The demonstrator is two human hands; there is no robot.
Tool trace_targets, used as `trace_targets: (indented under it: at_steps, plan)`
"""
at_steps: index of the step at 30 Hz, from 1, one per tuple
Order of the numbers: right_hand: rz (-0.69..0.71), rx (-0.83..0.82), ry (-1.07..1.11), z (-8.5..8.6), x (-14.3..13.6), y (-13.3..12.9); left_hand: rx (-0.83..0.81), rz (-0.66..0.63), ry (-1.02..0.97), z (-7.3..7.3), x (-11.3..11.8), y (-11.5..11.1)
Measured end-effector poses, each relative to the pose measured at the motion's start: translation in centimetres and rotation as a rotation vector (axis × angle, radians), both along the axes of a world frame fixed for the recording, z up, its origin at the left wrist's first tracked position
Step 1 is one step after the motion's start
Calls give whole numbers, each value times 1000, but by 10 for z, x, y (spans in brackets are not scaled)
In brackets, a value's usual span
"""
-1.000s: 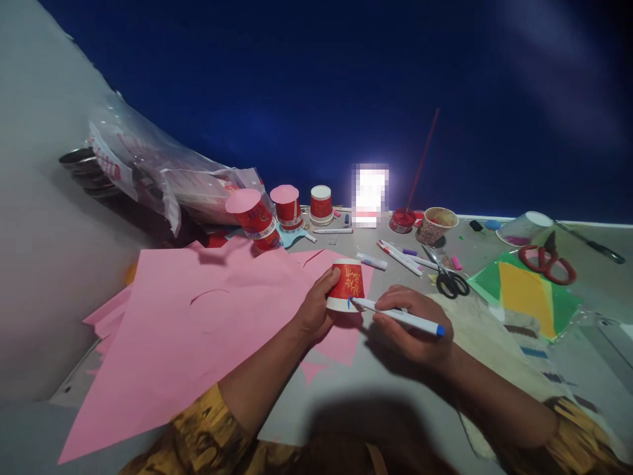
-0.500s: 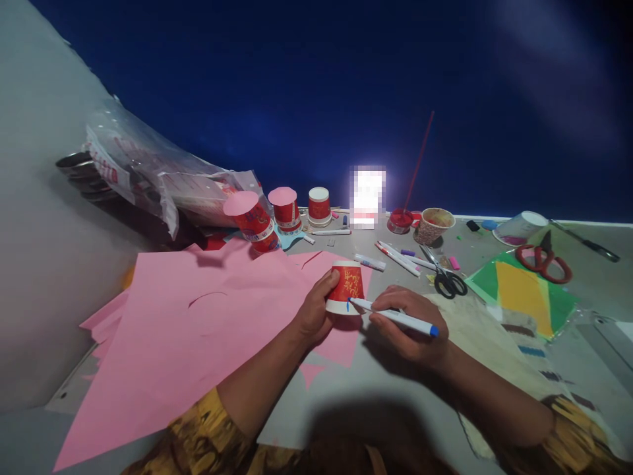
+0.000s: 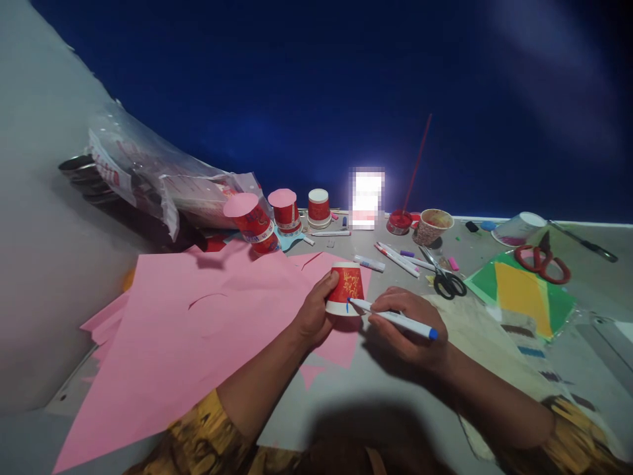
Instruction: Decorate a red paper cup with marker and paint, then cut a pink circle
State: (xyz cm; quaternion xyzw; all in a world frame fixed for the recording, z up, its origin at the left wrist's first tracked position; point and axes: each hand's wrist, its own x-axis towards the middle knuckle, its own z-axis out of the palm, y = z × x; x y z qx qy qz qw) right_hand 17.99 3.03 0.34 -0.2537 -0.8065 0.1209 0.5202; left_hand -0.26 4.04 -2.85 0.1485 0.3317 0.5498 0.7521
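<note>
Hardly moved, blue-marked red cup [image 3: 342,287]

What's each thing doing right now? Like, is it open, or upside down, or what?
Red cup: upside down, in the left hand, blue mark on its white band.
Blue marker: uncapped, in the right hand, tip at the cup.
Speckled cup: upright, open, stained inside.
Big pink paper: spread out, with a curved slit.
Red-handled scissors: lying down, unheld.
Red jar: thin stick standing up from it.
</note>
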Motion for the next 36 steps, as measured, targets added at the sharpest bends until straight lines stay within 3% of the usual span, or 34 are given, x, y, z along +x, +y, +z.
trace_targets:
  at_steps: [9,17,28,36]
  plan:
    - [-84,-4,44,-3,1,2,3,-2,6,-1,0,1]
    - [-15,-3,3,0,-1,-1,25,18,6,-1,1,0]
    - [-39,12,25,-4,-2,0,50,-14,30,4,1,-2]
    - [-31,28,1,-3,-2,0,87,10,46,-1,4,-3]
